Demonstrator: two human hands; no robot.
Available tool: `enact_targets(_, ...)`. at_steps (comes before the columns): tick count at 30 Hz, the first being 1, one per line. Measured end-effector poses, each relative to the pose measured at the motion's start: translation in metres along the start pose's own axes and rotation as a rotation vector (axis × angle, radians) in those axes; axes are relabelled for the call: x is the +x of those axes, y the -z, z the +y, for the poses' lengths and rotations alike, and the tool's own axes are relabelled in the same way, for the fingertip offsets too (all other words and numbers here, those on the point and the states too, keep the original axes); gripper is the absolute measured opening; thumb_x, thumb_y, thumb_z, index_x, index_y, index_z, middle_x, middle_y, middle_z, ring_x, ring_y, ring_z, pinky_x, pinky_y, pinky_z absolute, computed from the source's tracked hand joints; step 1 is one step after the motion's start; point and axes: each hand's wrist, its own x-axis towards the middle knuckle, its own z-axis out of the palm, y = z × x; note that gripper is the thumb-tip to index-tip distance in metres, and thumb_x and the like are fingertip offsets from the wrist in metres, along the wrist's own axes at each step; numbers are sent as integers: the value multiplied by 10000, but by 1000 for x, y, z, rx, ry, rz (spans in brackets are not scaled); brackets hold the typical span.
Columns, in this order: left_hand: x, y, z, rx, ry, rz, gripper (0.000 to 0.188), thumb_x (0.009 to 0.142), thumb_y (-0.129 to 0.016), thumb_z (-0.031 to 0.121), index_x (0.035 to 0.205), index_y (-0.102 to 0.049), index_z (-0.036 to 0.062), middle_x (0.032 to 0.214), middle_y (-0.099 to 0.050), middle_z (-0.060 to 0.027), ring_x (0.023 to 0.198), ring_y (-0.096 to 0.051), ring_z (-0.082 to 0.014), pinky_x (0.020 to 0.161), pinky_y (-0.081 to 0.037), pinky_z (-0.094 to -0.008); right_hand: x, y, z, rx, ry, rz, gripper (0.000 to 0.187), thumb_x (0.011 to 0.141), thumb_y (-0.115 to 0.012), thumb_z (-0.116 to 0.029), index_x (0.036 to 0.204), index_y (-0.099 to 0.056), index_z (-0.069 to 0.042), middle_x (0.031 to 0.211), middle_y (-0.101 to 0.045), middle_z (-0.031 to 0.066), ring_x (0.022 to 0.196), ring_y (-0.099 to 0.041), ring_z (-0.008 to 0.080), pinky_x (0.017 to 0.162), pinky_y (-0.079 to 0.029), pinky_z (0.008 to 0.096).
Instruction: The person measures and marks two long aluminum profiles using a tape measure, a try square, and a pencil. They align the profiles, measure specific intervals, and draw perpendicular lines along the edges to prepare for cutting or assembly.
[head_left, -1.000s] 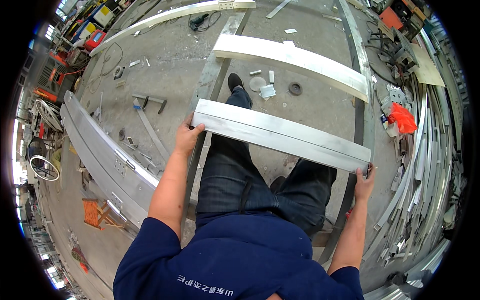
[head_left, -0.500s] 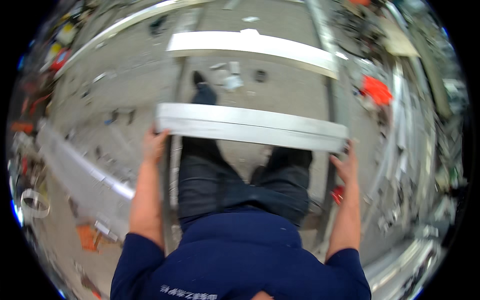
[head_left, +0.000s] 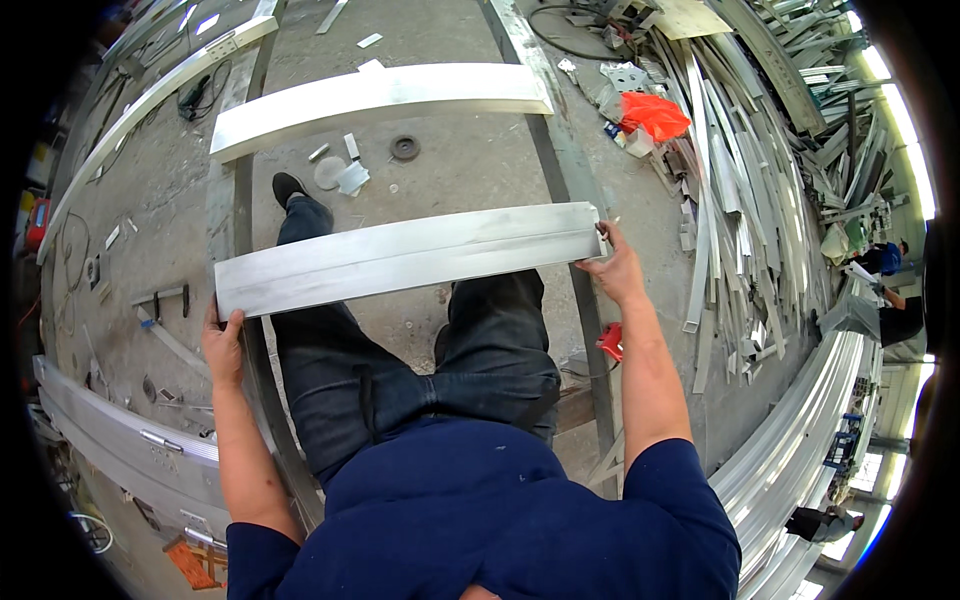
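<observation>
A long, silvery metal bar (head_left: 410,255) with a lengthwise seam spans the space in front of my body, its right end higher in the picture. My left hand (head_left: 222,338) is closed on its left end, with the thumb along the near edge. Around the right end my right hand (head_left: 615,265) is closed too; some of its fingers are hidden behind the bar. Below lie two long metal rails, a left rail (head_left: 243,205) and a right rail (head_left: 552,165). Farther off, a second silvery bar (head_left: 380,100) lies across both rails.
A dark round disc (head_left: 404,148) and small scraps lie between the rails. On the right are an orange-red bag (head_left: 655,116), heaps of metal strips (head_left: 735,200) and a red tool (head_left: 610,341). A long silvery panel (head_left: 130,430) lies left. Two people are at the far right.
The view has turned, so the scene sits farther left and more of the right side shows. The bar has tilted in the picture, right end up. Both hands keep hold of its ends.
</observation>
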Motion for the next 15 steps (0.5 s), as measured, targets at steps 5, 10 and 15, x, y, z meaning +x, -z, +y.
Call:
enact_targets(5, -4, 9, -9, -55, 67, -25, 659, 923, -800, 179, 1481, -524, -36, 1373, -646, -107, 1235, -609, -205, 1097, -444, -339, 9, -1, -11, -31, -23, -44, 790, 689, -947, -197, 1378, -567, -122, 1319, -684, 201, 1202, -669, 412, 973, -539, 455)
enact_targets(10, -9, -2, 14, 20, 68, -53, 710, 836, -879, 228, 1439, -578, 3, 1316, -678, -82, 1201, -627, -199, 1084, -461, -346, 6, 1, 21, -39, 45, -3, 782, 691, -933, -175, 1382, -590, -44, 1287, -702, 177, 1222, -665, 314, 1037, -502, 412)
enact_targets(15, -15, 0, 15, -33, 79, 13, 774, 793, -912, 190, 1452, -565, -21, 1350, -667, -97, 1242, -610, -191, 1091, -455, -330, 8, -1, 15, 25, 69, -14, 743, 666, -904, -101, 1341, -601, -31, 1139, -686, 150, 1159, -651, 309, 997, -483, 380)
